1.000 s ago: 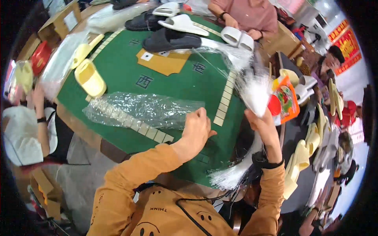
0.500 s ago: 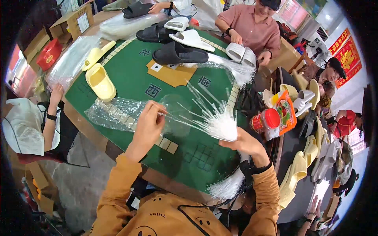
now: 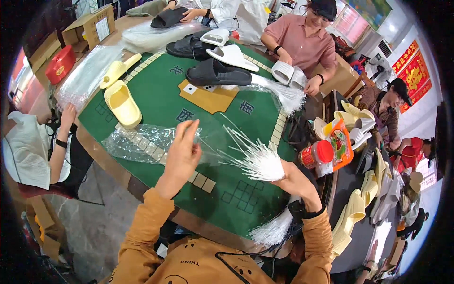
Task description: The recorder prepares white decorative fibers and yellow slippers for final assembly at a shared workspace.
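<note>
White plastic ties fan from the closed right hand over the tabletop's near edge, so the left hand, fingers pinched, can pick one. Beyond lie a clear bag and a yellow slipper.

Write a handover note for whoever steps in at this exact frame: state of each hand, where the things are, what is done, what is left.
Left hand: raised, fingers pinching thin white strands out of the bundle.
Right hand: gripping the bundle of white plastic strands at its base, over the green table.
Clear plastic bag: flat on the table, empty, just left of the left hand.
Yellow slipper: beyond it, unbagged.
Done: strands drawn.
Left: slipper not yet bagged.
</note>
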The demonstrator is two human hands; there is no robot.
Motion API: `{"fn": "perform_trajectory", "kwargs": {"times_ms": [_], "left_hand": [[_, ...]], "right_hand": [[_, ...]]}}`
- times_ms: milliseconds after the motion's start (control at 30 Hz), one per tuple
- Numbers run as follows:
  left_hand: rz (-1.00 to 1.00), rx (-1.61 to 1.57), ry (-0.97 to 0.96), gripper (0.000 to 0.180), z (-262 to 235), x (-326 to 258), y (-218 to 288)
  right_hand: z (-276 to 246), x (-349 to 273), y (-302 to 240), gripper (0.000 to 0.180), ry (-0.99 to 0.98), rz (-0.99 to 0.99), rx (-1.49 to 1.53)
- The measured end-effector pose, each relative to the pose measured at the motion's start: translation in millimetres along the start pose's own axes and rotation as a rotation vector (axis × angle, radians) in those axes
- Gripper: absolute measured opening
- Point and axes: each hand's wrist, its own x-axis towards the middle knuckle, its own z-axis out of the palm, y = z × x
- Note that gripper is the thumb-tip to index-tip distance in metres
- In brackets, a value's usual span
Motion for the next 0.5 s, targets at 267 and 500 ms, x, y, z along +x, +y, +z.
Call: {"fn": "perform_trajectory", "kwargs": {"times_ms": [267,500], "left_hand": [[0.063,0.303,0.04,0.064,19.0,4.1,13.5],[0.085,0.215,-0.029,0.064,36.6,-3.5,20.5]], "right_hand": [[-6.7,-17.9,-9.2,0.048,0.218,0.064,-0.307],[3.4,-15.3,-12.1,0.053,0.222,-0.043,-0.296]]}}
